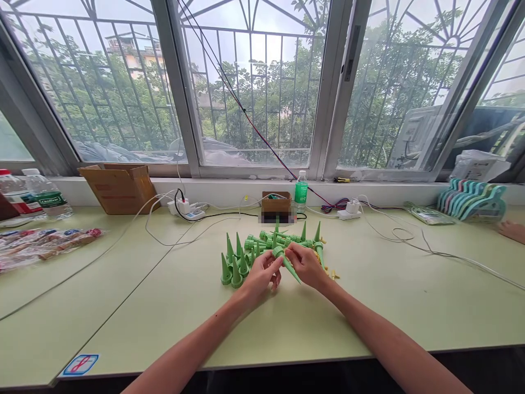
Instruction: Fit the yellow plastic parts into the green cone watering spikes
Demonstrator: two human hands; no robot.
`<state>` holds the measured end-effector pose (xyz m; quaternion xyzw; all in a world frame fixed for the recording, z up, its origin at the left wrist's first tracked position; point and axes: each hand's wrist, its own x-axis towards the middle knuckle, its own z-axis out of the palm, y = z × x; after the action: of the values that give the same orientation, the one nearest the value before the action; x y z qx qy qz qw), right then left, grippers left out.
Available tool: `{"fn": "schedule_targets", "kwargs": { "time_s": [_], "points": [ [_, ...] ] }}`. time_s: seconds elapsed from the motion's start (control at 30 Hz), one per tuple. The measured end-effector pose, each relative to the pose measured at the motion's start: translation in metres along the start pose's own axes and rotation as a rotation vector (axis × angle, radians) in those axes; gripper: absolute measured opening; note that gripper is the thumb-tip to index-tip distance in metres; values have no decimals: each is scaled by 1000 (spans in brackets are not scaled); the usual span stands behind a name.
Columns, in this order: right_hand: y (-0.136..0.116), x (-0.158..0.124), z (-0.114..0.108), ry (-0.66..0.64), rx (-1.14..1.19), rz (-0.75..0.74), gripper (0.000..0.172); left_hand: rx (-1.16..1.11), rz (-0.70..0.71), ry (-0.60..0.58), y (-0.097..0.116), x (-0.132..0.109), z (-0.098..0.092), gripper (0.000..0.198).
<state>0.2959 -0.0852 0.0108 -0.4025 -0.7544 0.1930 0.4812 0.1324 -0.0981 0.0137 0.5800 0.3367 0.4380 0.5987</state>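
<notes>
My left hand (261, 272) is closed around the wide collar of a green plastic watering spike (291, 269), whose point slants down to the right. At that collar, the fingers of my right hand (307, 265) are pinched together; a hint of yellow shows there, but what they grip is mostly hidden. Left of my hands, several green spikes (235, 275) stand point up on their collars. More green spikes and parts (255, 242) lie heaped just behind my hands. Small yellow fittings (334, 274) are scattered to the right of my right hand.
Behind the heap stand a small cardboard box (275, 206) and a green-labelled bottle (301, 191). White cables (435, 251) and power strips (192, 211) cross the pale table. A larger carton (118, 189) and wrapped packets (49, 243) are left. Another person's hand (512, 231) rests near blue hangers (471, 200).
</notes>
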Motion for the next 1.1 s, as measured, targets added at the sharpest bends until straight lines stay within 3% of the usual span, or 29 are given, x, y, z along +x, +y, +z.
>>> {"fn": "schedule_targets", "kwargs": {
  "time_s": [0.27, 0.6, 1.1],
  "points": [
    [3, 0, 0, -27, -36, 14, 38, 201, 148, 22, -8, 2, -3, 38],
    [2, 1, 0, -23, -58, 31, 41, 364, 202, 76, -11, -1, -1, 40],
    [-2, 2, 3, 11, -5, 87, 47, 651, 453, 153, -13, -2, 0, 26]
  ]
}}
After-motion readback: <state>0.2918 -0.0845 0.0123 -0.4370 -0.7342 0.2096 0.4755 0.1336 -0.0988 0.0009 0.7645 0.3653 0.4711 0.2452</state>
